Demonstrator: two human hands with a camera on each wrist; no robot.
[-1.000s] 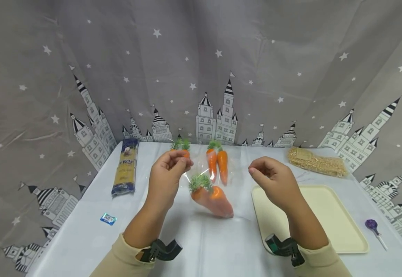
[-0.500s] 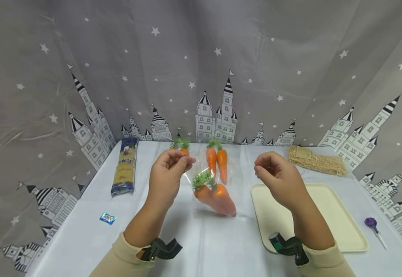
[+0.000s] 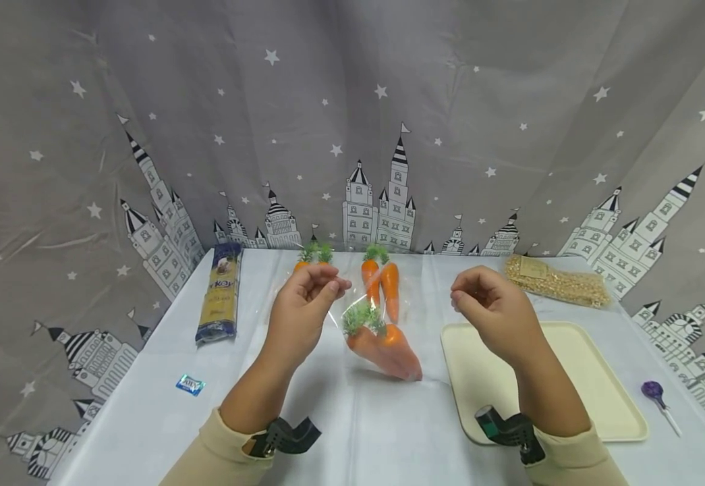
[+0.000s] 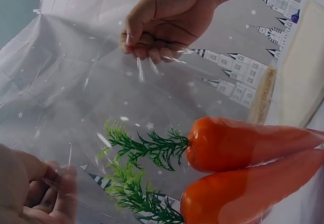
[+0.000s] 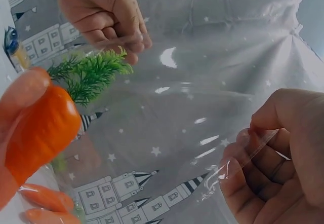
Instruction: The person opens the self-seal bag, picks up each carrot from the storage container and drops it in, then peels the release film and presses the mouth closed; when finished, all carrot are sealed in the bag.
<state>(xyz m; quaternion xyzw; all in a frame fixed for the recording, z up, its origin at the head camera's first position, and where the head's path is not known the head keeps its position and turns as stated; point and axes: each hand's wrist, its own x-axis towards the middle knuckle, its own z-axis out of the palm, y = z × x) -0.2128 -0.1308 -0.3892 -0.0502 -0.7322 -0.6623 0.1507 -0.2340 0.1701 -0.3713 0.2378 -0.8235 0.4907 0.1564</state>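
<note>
Backdrop: a grey curtain (image 3: 352, 101) printed with white stars and castles hangs behind everything you see; it carries no writing.
Table: the white table (image 3: 146, 418) runs from 6 up to 12 o'clock; its near edge is cut off by the frame.
Tray: a cream tray (image 3: 595, 385) lies at 4 o'clock, partly hidden under your right forearm.
Clear bag: the clear bag (image 5: 202, 117) hangs stretched between your two hands at the centre; in the head view its film is hard to make out.
Bagged carrots: two toy carrots (image 3: 388, 347) with green tops sit inside it, low in the bag.
Left hand: your left hand (image 3: 303, 304) pinches one edge of the bag's mouth between thumb and curled fingers.
Right hand: your right hand (image 3: 492, 307) pinches the opposite edge the same way.
Pasta packet: a long blue-and-yellow packet (image 3: 221, 293) at 10 o'clock; its lettering is too small to read surely.
Grain bag: a bag of pale grains (image 3: 555, 283) at 2 o'clock, label unreadable.
Loose carrots: two carrots (image 3: 381, 283) at 12 o'clock.
Lollipop: a purple lollipop (image 3: 652, 391) at 4 o'clock.
Sweet wrapper: a small blue wrapper (image 3: 190, 385) at 8 o'clock, print illegible.
</note>
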